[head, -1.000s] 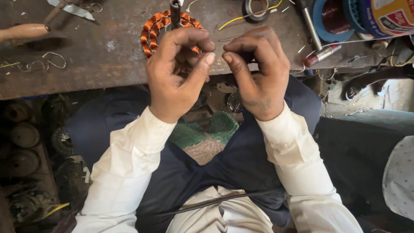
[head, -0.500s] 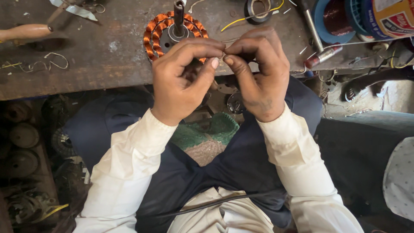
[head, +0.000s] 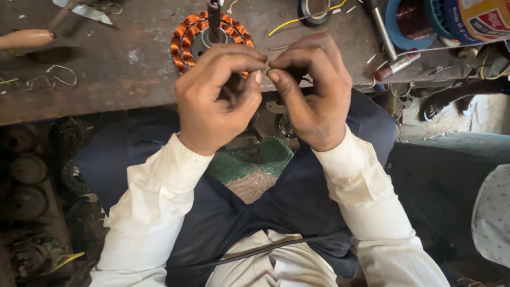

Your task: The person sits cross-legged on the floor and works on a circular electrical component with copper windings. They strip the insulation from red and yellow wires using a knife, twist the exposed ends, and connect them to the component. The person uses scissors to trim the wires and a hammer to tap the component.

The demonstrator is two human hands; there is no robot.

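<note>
Above the worn wooden surface (head: pixel 106 79), left hand (head: pixel 218 101) and right hand (head: pixel 313 90) pinch something tiny between fingertips, steadying it near the copper-wound round stator (head: pixel 183 40).

Worn workbench (head: pixel 106 79) bears copper-wound stator (head: pixel 186 37), tape roll (head: pixel 313 10), screwdriver (head: pixel 26 38).

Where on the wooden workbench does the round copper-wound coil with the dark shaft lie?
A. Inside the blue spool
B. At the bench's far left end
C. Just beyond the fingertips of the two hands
C: the copper-wound coil lies right behind the left hand and right hand.
</note>
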